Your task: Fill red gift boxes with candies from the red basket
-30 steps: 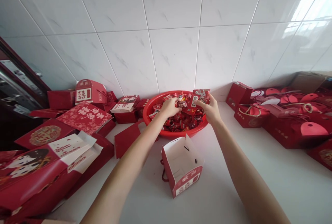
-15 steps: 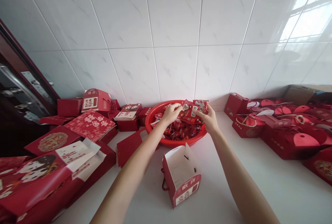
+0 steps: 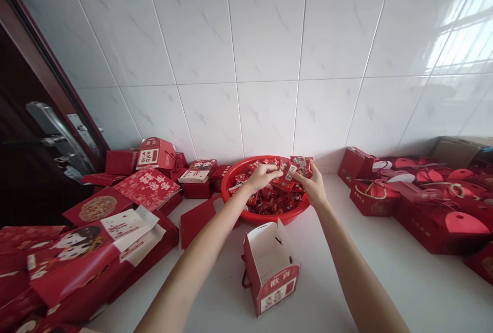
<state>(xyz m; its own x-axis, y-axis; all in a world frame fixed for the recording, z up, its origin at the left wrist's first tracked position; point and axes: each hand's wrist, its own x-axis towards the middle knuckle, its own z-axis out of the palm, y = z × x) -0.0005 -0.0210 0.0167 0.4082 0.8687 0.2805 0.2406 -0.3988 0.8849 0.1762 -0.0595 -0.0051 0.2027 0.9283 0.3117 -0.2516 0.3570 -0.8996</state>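
Above a red plastic basin (image 3: pixel 277 217) full of small wrapped sweets (image 3: pixel 265 203), both my hands are close together. My right hand (image 3: pixel 313 185) is closed on red candy packets (image 3: pixel 303 165), pinched between thumb and fingers. My left hand (image 3: pixel 264 176) has its fingertips pinched at the left edge of a red packet (image 3: pixel 285 166) in the same bunch. Nearer to me, between my forearms, an open red and white gift box (image 3: pixel 271 271) stands upright, its top flaps up and a red cord handle at its left side. Its visible inside is white.
Several red gift boxes (image 3: pixel 146 189) are heaped on the left, near a dark door with a metal handle (image 3: pixel 57 132). On the right are more red boxes (image 3: pixel 439 220) and a brown carton (image 3: pixel 458 152). A white tiled wall (image 3: pixel 265 117) rises behind the basin.
The view has tilted and shifted slightly, so everything sits a little lower and further right. My left fingers have moved closer to the packets in my right hand.
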